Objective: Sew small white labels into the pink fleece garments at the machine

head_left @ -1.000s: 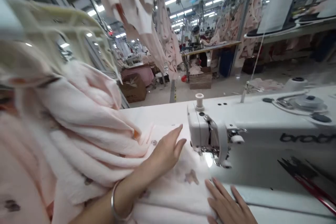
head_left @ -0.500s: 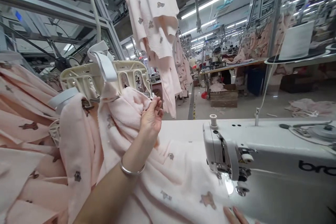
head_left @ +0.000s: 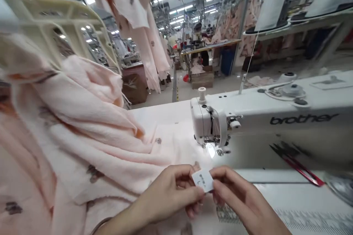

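A small white label [head_left: 203, 180] with dark print is pinched between both hands, just in front of the sewing machine's needle area. My left hand [head_left: 176, 191] grips its left side between thumb and forefinger. The right edge of the label is held by my right hand [head_left: 234, 194], fingers closed on it. Beneath and left of the hands, pale pink fleece fabric [head_left: 110, 143] with bear prints spreads over the table and rises to a cream plastic hanger clamp [head_left: 63, 18]. The white sewing machine [head_left: 209, 121] stands beyond the hands, its lamp lit.
Red-handled snips [head_left: 300, 169] lie on the machine bed at the right. A printed ruler scale [head_left: 311, 218] runs along the table's front. White thread cones [head_left: 271, 9] stand at the upper right. More pink pieces [head_left: 132, 7] hang above the table.
My left hand has left the fabric by the hanger and come down beside my right hand. Both now hold the white label. The view has turned right and downward.
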Demonstrator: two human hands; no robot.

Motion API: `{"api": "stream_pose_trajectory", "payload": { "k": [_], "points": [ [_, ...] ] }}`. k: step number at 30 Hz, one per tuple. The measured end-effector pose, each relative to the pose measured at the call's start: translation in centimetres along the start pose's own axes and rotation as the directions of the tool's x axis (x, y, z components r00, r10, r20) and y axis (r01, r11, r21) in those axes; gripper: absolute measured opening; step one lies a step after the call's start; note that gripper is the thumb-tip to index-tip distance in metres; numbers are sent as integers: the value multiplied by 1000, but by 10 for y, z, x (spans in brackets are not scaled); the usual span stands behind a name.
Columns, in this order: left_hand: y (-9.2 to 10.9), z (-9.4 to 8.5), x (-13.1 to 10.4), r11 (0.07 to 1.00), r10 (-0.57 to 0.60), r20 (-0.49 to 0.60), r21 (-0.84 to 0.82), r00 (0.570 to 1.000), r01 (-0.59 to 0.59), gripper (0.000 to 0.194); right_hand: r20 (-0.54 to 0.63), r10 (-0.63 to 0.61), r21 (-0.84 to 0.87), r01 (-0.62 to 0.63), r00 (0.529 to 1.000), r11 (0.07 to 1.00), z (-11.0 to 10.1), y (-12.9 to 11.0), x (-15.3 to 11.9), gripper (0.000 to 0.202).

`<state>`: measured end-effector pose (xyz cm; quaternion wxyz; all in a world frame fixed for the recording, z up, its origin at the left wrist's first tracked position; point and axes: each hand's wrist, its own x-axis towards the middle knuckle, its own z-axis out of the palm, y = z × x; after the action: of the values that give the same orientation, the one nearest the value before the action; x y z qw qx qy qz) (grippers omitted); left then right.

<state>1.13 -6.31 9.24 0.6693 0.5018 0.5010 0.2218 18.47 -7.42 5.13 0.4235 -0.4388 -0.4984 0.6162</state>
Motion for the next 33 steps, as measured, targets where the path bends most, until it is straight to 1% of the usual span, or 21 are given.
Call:
{"api": "stream_pose_trajectory", "payload": {
  "k": [2,4,5,7,11,13,15,16,17,18,19,20,21,22,23,24,25,26,28,30,33],
  "points": [
    [-9,-1,0,994,17,-5,106,1000,-16,21,42,22,33,-23,999,999,6,-5,4,30],
    [-11,-5,2,976,74,-80,210,994,-55,23,14,18,2,-18,1000,1000,10,-1,7,30],
    [-12,-7,3,971,104,-126,226,987,-73,26,-5,10,-21,-10,1000,1000,10,3,7,29],
    [-12,-10,6,983,131,-180,151,975,-104,28,-21,-21,-77,19,1000,997,10,9,8,29],
    [-15,-10,10,994,87,-155,-47,984,-95,26,55,-111,-190,120,992,974,7,17,12,27],
    [-16,-10,11,994,69,-151,-68,986,-80,25,38,-119,-213,124,992,969,7,18,12,28],
    [-14,-12,11,996,65,-166,-44,984,-73,25,-32,-135,-259,123,990,958,9,23,9,25],
    [-11,-14,10,997,68,-187,-11,980,-71,24,-68,-177,-321,146,982,936,9,28,7,22],
    [-6,-16,10,997,76,-218,34,973,-70,24,-90,-259,-416,200,962,887,8,35,5,19],
    [-1,-17,10,994,90,-259,90,962,-69,23,-76,-370,-538,274,926,797,6,44,2,18],
    [5,-19,11,986,113,-297,153,948,-69,22,-20,-483,-666,348,876,659,4,55,-1,20],
    [11,-19,14,972,143,-327,222,934,-72,21,71,-568,-772,405,820,489,0,66,-4,22],
    [16,-19,17,954,176,-341,292,923,-74,20,171,-611,-839,439,773,321,-5,77,-6,24],
    [19,-19,23,929,209,-340,362,917,-77,18,258,-620,-870,457,741,184,-10,87,-9,26],
    [21,-17,30,899,231,-325,431,917,-74,17,317,-606,-881,463,730,97,-15,94,-10,26],
    [22,-15,37,866,242,-307,497,921,-61,16,341,-589,-884,464,733,65,-21,99,-11,25],
    [20,-12,45,833,241,-289,552,927,-44,15,337,-580,-883,463,742,80,-25,101,-12,22],
    [17,-10,54,806,227,-274,592,934,-22,14,318,-573,-877,464,755,124,-28,100,-11,19],
    [8,-5,69,786,174,-248,618,953,17,14,237,-571,-862,441,786,250,-31,95,-7,12],
    [-4,-1,80,820,102,-229,570,968,48,16,133,-575,-856,386,807,344,-29,89,0,14],
    [-20,2,91,896,20,-226,436,974,82,19,40,-568,-875,303,822,377,-24,86,9,17]
  ]
}}
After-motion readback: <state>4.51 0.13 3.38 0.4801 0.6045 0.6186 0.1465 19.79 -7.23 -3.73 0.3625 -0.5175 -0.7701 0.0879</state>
